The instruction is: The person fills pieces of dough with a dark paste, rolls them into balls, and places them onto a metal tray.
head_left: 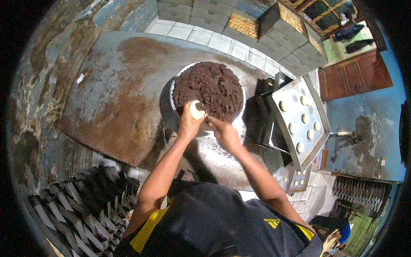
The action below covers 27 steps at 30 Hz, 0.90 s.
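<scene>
A round white tub (222,88) heaped with dark brown, crumbly paste stands on the worktable. My left hand (189,122) is closed around a pale, cupped piece of dough (197,109) over the tub's near side, with some dark paste at the dough. My right hand (223,133) is closed on a slim tool, which looks like a metal spatula, meeting the dough from the right. To the right, a tilted metal tray (307,127) rests on other trays and carries several pale dough rounds (299,147).
The stained worktable (107,94) adjoins a worn wall at left. Stacked metal boxes (278,38) line the back. A smaller tray (299,181) with dough pieces sits low at right. Dark metal racks (81,214) are at lower left. Another person (342,233) is partly visible at lower right.
</scene>
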Available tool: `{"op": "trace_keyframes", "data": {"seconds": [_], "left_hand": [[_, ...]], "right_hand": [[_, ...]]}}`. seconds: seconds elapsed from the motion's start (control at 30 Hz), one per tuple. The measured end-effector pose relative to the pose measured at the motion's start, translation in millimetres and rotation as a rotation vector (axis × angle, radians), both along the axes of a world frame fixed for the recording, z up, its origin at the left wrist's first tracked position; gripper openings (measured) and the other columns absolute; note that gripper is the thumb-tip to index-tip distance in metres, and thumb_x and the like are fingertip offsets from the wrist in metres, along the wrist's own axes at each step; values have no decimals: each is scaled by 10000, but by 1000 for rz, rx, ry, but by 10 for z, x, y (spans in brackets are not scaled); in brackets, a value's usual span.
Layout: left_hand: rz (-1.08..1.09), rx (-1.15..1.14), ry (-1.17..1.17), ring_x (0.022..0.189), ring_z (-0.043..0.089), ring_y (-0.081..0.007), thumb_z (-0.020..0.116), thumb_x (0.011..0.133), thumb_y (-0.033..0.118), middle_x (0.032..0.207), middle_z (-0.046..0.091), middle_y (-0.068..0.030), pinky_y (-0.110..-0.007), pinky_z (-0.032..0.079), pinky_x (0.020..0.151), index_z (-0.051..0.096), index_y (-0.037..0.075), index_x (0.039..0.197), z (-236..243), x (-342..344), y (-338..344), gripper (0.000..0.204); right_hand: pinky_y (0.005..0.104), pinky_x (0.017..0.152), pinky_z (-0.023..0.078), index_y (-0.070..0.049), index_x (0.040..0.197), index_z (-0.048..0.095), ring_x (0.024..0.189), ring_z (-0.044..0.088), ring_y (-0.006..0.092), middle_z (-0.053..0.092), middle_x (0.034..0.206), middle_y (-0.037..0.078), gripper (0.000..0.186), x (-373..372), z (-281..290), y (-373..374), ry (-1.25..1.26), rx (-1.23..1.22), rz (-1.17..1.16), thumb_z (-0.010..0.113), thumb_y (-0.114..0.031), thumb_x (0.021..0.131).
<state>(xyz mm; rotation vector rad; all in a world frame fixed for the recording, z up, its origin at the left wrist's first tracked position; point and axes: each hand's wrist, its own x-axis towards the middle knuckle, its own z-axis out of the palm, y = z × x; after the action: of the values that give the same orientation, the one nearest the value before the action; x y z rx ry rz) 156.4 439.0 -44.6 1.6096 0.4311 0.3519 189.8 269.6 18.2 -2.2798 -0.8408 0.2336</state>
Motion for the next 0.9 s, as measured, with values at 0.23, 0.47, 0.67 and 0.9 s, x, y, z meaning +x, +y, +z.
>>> {"op": "trace_keyframes", "data": {"seconds": [0.23,0.47,0.67,0.9], "left_hand": [[131,261,4,1009,704,-280,646,849,-57,1093,704,-141,-378,547,869,573,72,1232,-81,312,118,411],[-345,-370,-69,1161,594,-173,692,748,-103,1286,601,-23,-323,472,1025,451,96,1426,444,-262,-349,747],[-277,-393,-46,1010,603,-134,746,892,33,1141,599,0,-302,519,895,534,90,1282,243,-510,-1100,448],[-762,-695,32,892,614,-91,803,882,175,978,653,11,-258,510,764,612,76,1236,1107,-838,-2239,414]], "right_hand": [[483,513,538,-101,1312,563,621,679,377,678,842,185,377,-175,-105,-402,-304,-247,17,559,-92,935],[339,823,545,33,1493,391,947,692,223,715,1093,167,700,187,55,-295,537,480,-338,734,-195,927],[438,986,498,-54,1394,505,1017,672,360,695,1074,186,588,-572,627,-934,-304,81,166,565,99,829],[448,991,453,-22,1442,431,1134,609,364,654,1266,163,606,-1080,514,-2251,-332,421,-165,632,24,872]]}}
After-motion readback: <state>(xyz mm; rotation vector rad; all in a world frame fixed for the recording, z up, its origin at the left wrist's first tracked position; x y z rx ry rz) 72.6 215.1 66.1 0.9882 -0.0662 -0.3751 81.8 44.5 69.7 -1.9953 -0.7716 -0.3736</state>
